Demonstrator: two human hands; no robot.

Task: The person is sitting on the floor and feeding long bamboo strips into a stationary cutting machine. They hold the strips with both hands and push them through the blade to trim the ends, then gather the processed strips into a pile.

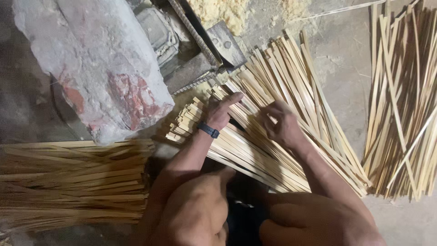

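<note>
A big pile of flat pale bamboo strips (296,91) lies on the floor in front of my knees, running from the near left to the far right. My left hand (222,111), with a dark band on its wrist, rests flat on the strips' cut ends, fingers stretched out. My right hand (281,124) is curled over the middle of the same pile, fingers closed around a few strips. My bare knees fill the bottom of the view.
A large rough stone block (98,59) with red patches stands at the upper left, beside a dark metal machine part (191,43). Another bundle of strips (73,182) lies at the left, a further pile (403,100) at the right. Sawdust (223,11) lies at the top.
</note>
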